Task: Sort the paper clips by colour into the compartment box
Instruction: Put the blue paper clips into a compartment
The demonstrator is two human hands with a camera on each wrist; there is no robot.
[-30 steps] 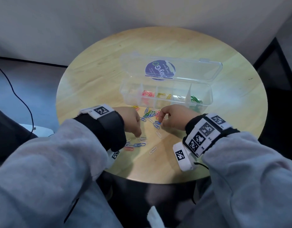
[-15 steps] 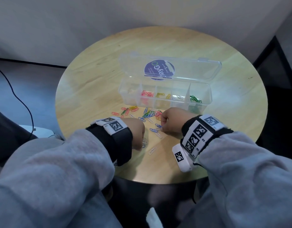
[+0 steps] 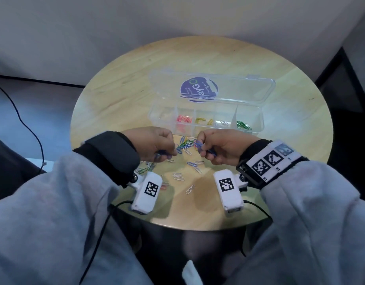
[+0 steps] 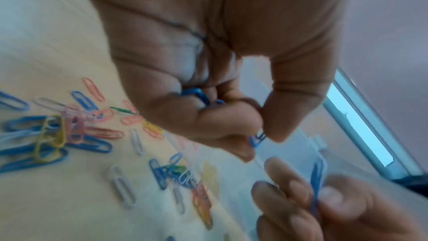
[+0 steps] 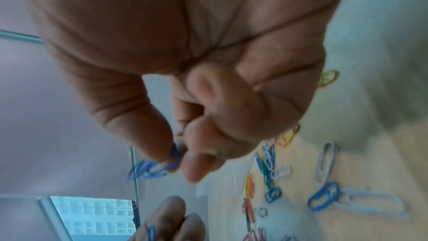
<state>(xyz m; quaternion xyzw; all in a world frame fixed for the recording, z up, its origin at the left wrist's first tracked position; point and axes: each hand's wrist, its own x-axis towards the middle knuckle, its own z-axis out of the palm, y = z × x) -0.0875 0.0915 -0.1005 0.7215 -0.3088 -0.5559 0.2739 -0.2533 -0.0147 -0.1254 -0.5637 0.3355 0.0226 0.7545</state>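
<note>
A clear compartment box [image 3: 155, 118] stands open at mid-table. From the second compartment on it holds red clips [image 3: 184, 119], yellow clips [image 3: 202, 120], white clips [image 3: 222, 123] and green clips [image 3: 242, 125]. Mixed loose clips [image 3: 185, 145] lie in front of it. My left hand [image 3: 170, 156] hovers just above them and pinches blue clips [image 4: 257, 138] between thumb and forefinger. My right hand [image 3: 201, 150], facing it, pinches a bunch of blue clips [image 5: 152, 168]. The two hands are a short gap apart.
The box lid [image 3: 239, 89], with a purple round sticker, lies open behind the box. More clips [image 3: 177, 176] are scattered toward the near edge of the round wooden table [image 3: 116, 99]. A black cable [image 3: 29, 124] runs on the floor at left.
Both hands have lifted off the clip pile and turned toward each other, each now holding blue clips. The left hand has moved up and forward from the near scatter.
</note>
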